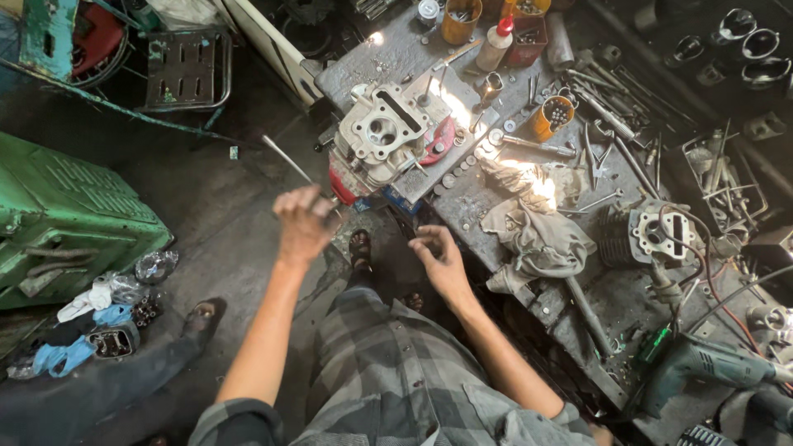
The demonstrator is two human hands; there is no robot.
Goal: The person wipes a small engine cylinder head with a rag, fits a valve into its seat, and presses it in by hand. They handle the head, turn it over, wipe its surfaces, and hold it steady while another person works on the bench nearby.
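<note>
Head view: left hand (304,221) fingers grasp thin rod (287,158) pointing up-left; right hand (440,258) fingers loosely curled, empty.

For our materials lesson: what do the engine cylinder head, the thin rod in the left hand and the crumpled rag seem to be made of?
Cylinder head: probably cast aluminium, with a dull pale-grey, rough surface.
Thin rod, in the left hand: likely steel, slim with a bright sheen.
Rag: woven cloth, soft folds, grey with stains.

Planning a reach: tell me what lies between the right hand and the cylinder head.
In the head view, only bench edge between the right hand and cylinder head.
</note>
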